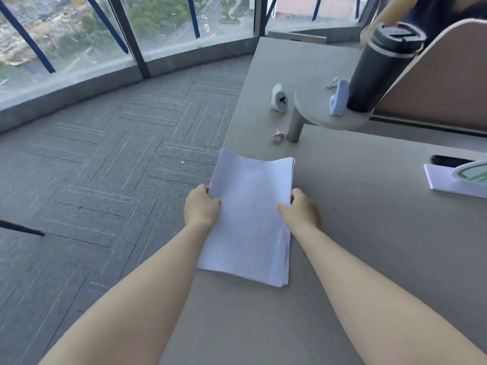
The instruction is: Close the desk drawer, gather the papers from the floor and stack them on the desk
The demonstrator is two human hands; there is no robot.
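Observation:
A stack of white papers (250,214) lies on the grey desk (369,259), its left edge hanging slightly over the desk's left rim. My left hand (201,206) grips the stack's left edge, thumb on top. My right hand (299,209) grips the right edge, thumb on top as well. The sheets look roughly squared, with a few edges offset at the near right corner. No drawer is in view, and the carpet (105,154) to the left shows no papers.
A raised round shelf (313,106) on a metal post carries a dark tumbler (379,67) and a blue clip. A small white device (279,97) and a crumpled wrapper (277,135) sit behind the stack. A notepad (445,180) lies right. Another person sits far right.

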